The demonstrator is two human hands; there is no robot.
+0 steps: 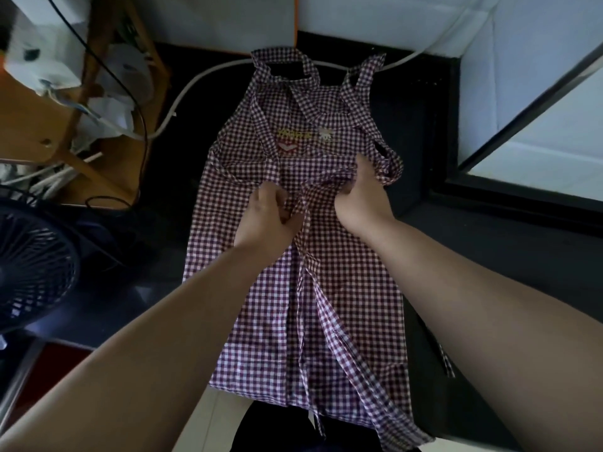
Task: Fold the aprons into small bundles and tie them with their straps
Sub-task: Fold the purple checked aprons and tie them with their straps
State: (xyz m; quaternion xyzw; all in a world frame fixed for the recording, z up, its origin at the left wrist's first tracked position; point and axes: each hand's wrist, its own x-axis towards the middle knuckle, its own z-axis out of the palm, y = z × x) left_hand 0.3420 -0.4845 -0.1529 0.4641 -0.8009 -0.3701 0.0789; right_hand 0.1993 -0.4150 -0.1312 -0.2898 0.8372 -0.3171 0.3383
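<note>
- A home was indicated — a lived-in corner by a window (538,164).
- A dark countertop (417,109) was set against white walls (228,21), a gingham apron (342,288) spread on it.
- A table fan (32,265) was placed at the left.
- Wooden furniture (29,119) was piled with crumpled white clutter (120,102).

Black countertop (421,141) carrying one purple-and-white checked apron (293,305), lying spread out, bib end pointing toward the far wall, hem hanging over the near edge. Straps (346,93) lying crossed over the bib. White cable (195,80) running along the counter's far side, passing beneath the neck straps.
</note>
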